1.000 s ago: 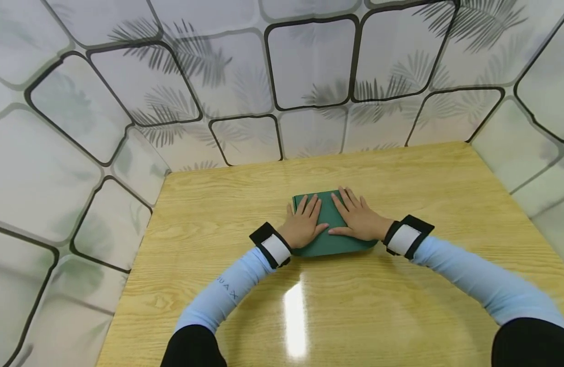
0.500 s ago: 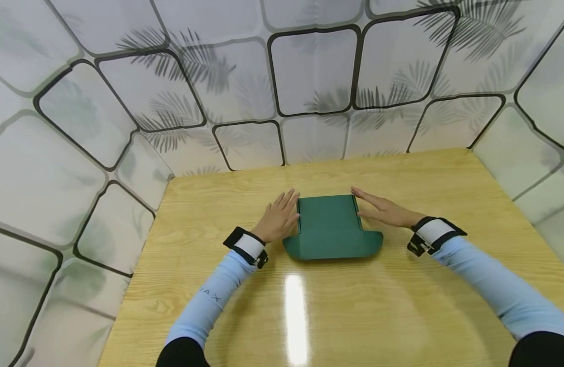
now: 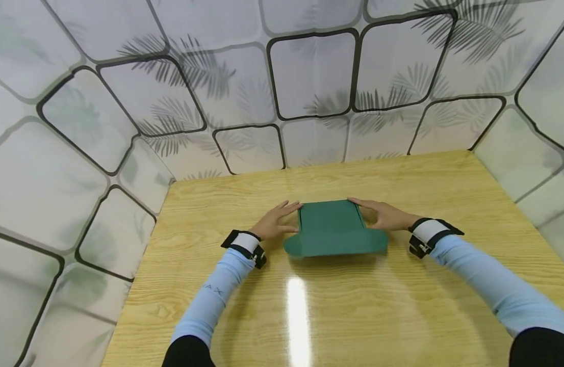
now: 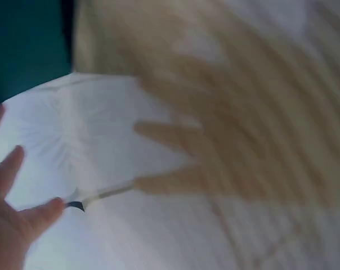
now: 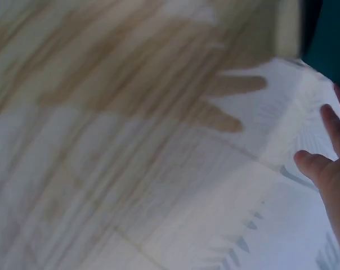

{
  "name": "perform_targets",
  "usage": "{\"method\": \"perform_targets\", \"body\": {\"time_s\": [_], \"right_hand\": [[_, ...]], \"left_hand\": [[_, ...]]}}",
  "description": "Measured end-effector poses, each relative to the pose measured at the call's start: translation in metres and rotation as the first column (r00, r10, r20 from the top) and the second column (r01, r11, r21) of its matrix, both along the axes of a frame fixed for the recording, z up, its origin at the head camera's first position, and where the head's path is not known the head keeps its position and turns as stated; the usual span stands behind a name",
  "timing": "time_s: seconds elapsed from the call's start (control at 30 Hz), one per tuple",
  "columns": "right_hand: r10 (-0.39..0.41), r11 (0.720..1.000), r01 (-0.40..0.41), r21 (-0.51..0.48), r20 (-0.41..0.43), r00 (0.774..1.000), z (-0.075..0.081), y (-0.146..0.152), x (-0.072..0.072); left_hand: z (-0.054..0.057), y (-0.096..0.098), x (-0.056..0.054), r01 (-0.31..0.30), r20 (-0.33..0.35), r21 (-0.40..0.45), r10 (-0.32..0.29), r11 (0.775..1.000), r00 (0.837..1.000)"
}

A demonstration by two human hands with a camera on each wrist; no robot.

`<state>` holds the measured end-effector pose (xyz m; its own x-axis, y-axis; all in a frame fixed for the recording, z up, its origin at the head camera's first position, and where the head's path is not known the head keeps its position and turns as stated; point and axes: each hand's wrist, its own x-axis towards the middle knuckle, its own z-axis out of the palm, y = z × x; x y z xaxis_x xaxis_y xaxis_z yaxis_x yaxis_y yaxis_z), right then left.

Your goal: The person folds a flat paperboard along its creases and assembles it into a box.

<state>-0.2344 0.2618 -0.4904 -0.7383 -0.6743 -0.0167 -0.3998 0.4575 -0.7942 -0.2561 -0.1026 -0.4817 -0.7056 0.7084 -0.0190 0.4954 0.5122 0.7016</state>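
Observation:
A dark green flat cardboard box point(image 3: 332, 219) lies in the middle of the wooden table in the head view. Its wide front flap with rounded ends points towards me and slants up a little, with shadow beneath. At the box's left side is my left hand point(image 3: 274, 221), its fingers extended and the fingertips at the far left corner. Opposite it, my right hand point(image 3: 386, 214) reaches along the right side, a straight finger at the far right corner. Both wrist views show spread fingers near the box's green side; the lower part of the right hand is partly hidden.
The light wooden table point(image 3: 208, 285) carries a bright glare streak in front of the box. Patterned white cloth walls point(image 3: 314, 76) enclose it at the back and both sides. Black and white straps sit on both wrists.
Both hands have come off the box's top and moved apart to its two sides, then closed in on them. The front flap has tilted up slightly.

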Motion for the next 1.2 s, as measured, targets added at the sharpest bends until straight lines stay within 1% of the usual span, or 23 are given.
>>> {"method": "perform_targets", "body": {"time_s": [0.03, 0.1, 0.17, 0.2, 0.23, 0.3, 0.37, 0.4, 0.47, 0.53, 0.6, 0.63, 0.67, 0.73, 0.77, 0.8, 0.83, 0.87, 0.9, 0.97, 1.0, 1.07, 1.2], "right_hand": [[0.0, 1.0, 0.001, -0.019, 0.033, 0.999, 0.003, -0.001, 0.001], [-0.035, 0.999, 0.038, -0.022, 0.138, 0.99, 0.008, -0.004, 0.003], [-0.095, 0.995, 0.095, 0.014, 0.254, 0.963, 0.012, -0.008, 0.003], [-0.121, 0.993, 0.115, 0.038, 0.292, 0.949, 0.014, -0.011, 0.002], [-0.152, 0.988, 0.139, 0.062, 0.328, 0.933, 0.015, -0.013, 0.002], [-0.199, 0.98, 0.18, 0.085, 0.348, 0.916, 0.015, -0.016, -0.001], [-0.2, 0.979, 0.196, 0.047, 0.351, 0.915, 0.016, -0.015, -0.003], [-0.19, 0.98, 0.196, 0.017, 0.343, 0.92, 0.016, -0.012, -0.004], [-0.196, 0.973, 0.225, -0.051, 0.33, 0.923, 0.019, -0.004, -0.004], [-0.207, 0.957, 0.254, -0.138, 0.29, 0.935, 0.026, 0.006, -0.004], [-0.194, 0.932, 0.252, -0.259, 0.231, 0.953, 0.037, 0.015, -0.003], [-0.2, 0.924, 0.252, -0.286, 0.201, 0.959, 0.045, 0.019, -0.002], [-0.212, 0.929, 0.247, -0.276, 0.153, 0.965, 0.054, 0.023, 0.0], [-0.251, 0.947, 0.26, -0.187, 0.069, 0.966, 0.074, 0.026, 0.005], [-0.26, 0.959, 0.261, -0.11, 0.023, 0.965, 0.084, 0.025, 0.007], [-0.268, 0.963, 0.268, -0.01, -0.028, 0.963, 0.093, 0.022, 0.009], [-0.269, 0.956, 0.276, 0.096, -0.082, 0.96, 0.101, 0.018, 0.011], [-0.265, 0.942, 0.284, 0.177, -0.126, 0.956, 0.108, 0.012, 0.013], [-0.256, 0.93, 0.288, 0.227, -0.16, 0.953, 0.114, 0.006, 0.014], [-0.233, 0.92, 0.288, 0.267, -0.218, 0.948, 0.121, -0.008, 0.015], [-0.232, 0.917, 0.293, 0.27, -0.235, 0.944, 0.123, -0.014, 0.015], [-0.259, 0.912, 0.317, 0.261, -0.234, 0.937, 0.125, -0.025, 0.016], [-0.353, 0.897, 0.383, 0.22, -0.164, 0.921, 0.123, -0.04, 0.017]], "left_hand": [[0.001, 0.0, 0.0, -0.024, 0.067, 0.033, 0.022, 0.999, 0.998], [0.005, 0.0, 0.001, -0.083, 0.194, 0.082, 0.066, 0.993, 0.979], [0.006, 0.003, 0.001, -0.141, 0.275, 0.099, 0.11, 0.985, 0.955], [0.006, 0.005, 0.001, -0.171, 0.303, 0.097, 0.135, 0.981, 0.943], [0.007, 0.007, 0.0, -0.198, 0.319, 0.092, 0.159, 0.976, 0.934], [0.008, 0.01, 0.0, -0.25, 0.317, 0.073, 0.216, 0.965, 0.924], [0.009, 0.011, 0.0, -0.273, 0.308, 0.064, 0.241, 0.96, 0.92], [0.01, 0.01, 0.0, -0.283, 0.302, 0.059, 0.253, 0.957, 0.919], [0.015, 0.006, 0.0, -0.299, 0.274, 0.054, 0.274, 0.953, 0.922], [0.023, -0.001, 0.0, -0.317, 0.238, 0.039, 0.299, 0.948, 0.924], [0.035, -0.009, 0.0, -0.325, 0.178, 0.017, 0.317, 0.946, 0.932], [0.043, -0.013, 0.001, -0.324, 0.138, 0.004, 0.32, 0.946, 0.937], [0.051, -0.015, 0.003, -0.32, 0.094, -0.011, 0.319, 0.947, 0.943], [0.067, -0.015, 0.006, -0.306, 0.001, -0.034, 0.307, 0.951, 0.952], [0.074, -0.013, 0.009, -0.301, -0.059, -0.048, 0.298, 0.953, 0.953], [0.081, -0.01, 0.012, -0.298, -0.13, -0.066, 0.288, 0.952, 0.949], [0.085, -0.006, 0.014, -0.302, -0.195, -0.085, 0.281, 0.949, 0.94], [0.089, -0.002, 0.016, -0.311, -0.25, -0.105, 0.278, 0.945, 0.927], [0.093, 0.003, 0.017, -0.323, -0.297, -0.125, 0.276, 0.938, 0.914], [0.099, 0.014, 0.018, -0.342, -0.363, -0.171, 0.263, 0.924, 0.894], [0.101, 0.02, 0.018, -0.345, -0.372, -0.19, 0.258, 0.919, 0.892], [0.106, 0.03, 0.017, -0.348, -0.354, -0.221, 0.258, 0.911, 0.899], [0.109, 0.042, 0.016, -0.326, -0.303, -0.272, 0.241, 0.905, 0.922]]}}
